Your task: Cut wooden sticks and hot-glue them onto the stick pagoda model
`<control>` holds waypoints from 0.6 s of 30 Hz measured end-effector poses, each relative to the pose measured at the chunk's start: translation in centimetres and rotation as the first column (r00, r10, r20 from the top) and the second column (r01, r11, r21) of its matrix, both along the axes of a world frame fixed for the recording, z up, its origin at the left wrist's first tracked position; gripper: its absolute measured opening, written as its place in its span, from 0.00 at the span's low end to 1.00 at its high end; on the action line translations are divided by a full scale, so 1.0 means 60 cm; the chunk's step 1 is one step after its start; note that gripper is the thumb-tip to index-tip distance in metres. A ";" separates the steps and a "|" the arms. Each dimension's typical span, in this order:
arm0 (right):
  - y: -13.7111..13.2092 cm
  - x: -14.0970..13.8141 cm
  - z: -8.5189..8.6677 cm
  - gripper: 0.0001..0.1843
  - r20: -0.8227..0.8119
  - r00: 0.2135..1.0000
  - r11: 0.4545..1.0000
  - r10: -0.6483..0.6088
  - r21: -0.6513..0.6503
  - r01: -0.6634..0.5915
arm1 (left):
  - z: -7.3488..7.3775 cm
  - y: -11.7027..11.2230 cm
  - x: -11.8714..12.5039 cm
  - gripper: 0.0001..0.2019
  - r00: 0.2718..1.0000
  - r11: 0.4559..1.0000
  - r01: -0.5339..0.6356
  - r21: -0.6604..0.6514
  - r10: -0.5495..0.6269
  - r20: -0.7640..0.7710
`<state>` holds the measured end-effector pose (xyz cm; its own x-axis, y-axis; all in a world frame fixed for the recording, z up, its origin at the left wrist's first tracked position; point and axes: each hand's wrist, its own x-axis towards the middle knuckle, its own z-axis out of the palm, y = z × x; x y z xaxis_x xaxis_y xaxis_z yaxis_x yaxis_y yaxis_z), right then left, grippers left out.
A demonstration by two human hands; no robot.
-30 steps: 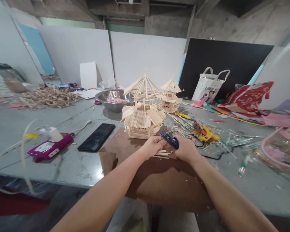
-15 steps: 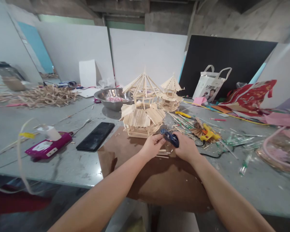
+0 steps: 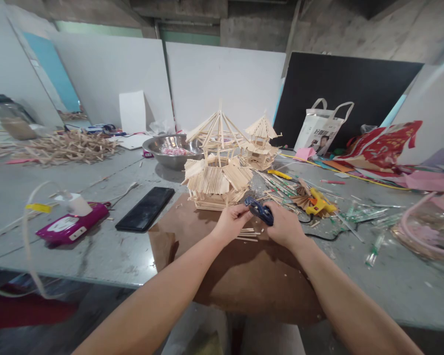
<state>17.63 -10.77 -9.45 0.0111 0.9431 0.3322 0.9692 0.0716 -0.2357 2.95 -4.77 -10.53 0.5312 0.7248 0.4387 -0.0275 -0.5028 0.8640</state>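
Observation:
In my right hand (image 3: 285,224) is a pair of dark blue pliers (image 3: 259,211), the fingers closed round the handles and the head pointing left. My left hand (image 3: 230,223) is pinched shut at the head of the pliers; whatever lies between its fingertips is too small to make out. Just behind the hands stands a pavilion model (image 3: 218,180) of thin wooden sticks, its upper roof an open frame of slanting sticks. Several cut sticks (image 3: 248,233) lie under the hands on a brown board (image 3: 210,266).
A smaller stick tower (image 3: 261,143) and a metal bowl (image 3: 170,153) stand behind. To the right are a yellow glue gun (image 3: 321,202), loose sticks and clear wrappers (image 3: 375,249). Leftward lie a black phone (image 3: 145,209), a purple power strip (image 3: 72,224) with cable, and a stick pile (image 3: 72,147).
The whole view has shifted very slightly. Both hands and the pliers keep almost the same pose, with nothing taken up or let go.

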 end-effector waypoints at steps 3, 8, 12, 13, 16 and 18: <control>-0.001 -0.001 0.000 0.17 0.007 1.000 1.000 -0.009 0.004 0.009 | -0.002 0.001 0.000 0.11 1.000 1.000 0.009 -0.015 -0.010 -0.010; -0.001 -0.001 0.000 0.17 0.010 1.000 1.000 -0.010 0.007 0.010 | -0.003 0.002 0.000 0.12 1.000 0.999 0.023 -0.029 -0.023 -0.004; -0.003 -0.004 0.003 0.16 0.012 0.999 1.000 -0.031 0.005 0.031 | 0.002 -0.001 0.000 0.11 1.000 0.999 0.018 -0.029 -0.018 -0.006; -0.004 -0.005 0.004 0.15 0.012 0.999 0.999 -0.037 0.006 0.037 | 0.003 -0.003 0.000 0.11 1.000 0.999 0.017 -0.029 -0.017 -0.008; -0.005 -0.008 0.006 0.14 0.020 0.999 0.999 -0.049 0.013 0.049 | 0.006 -0.006 0.000 0.11 1.000 1.000 0.015 -0.024 -0.016 -0.021; -0.005 -0.008 0.005 0.13 0.034 0.998 0.998 -0.061 0.011 0.060 | 0.007 -0.006 0.000 0.12 0.999 1.000 0.013 -0.019 -0.014 -0.031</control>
<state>17.15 -11.06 -9.13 0.0564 0.9377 0.3430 0.9793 0.0149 -0.2017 2.93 -5.14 -10.11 0.5545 0.7255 0.4078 -0.0067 -0.4860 0.8739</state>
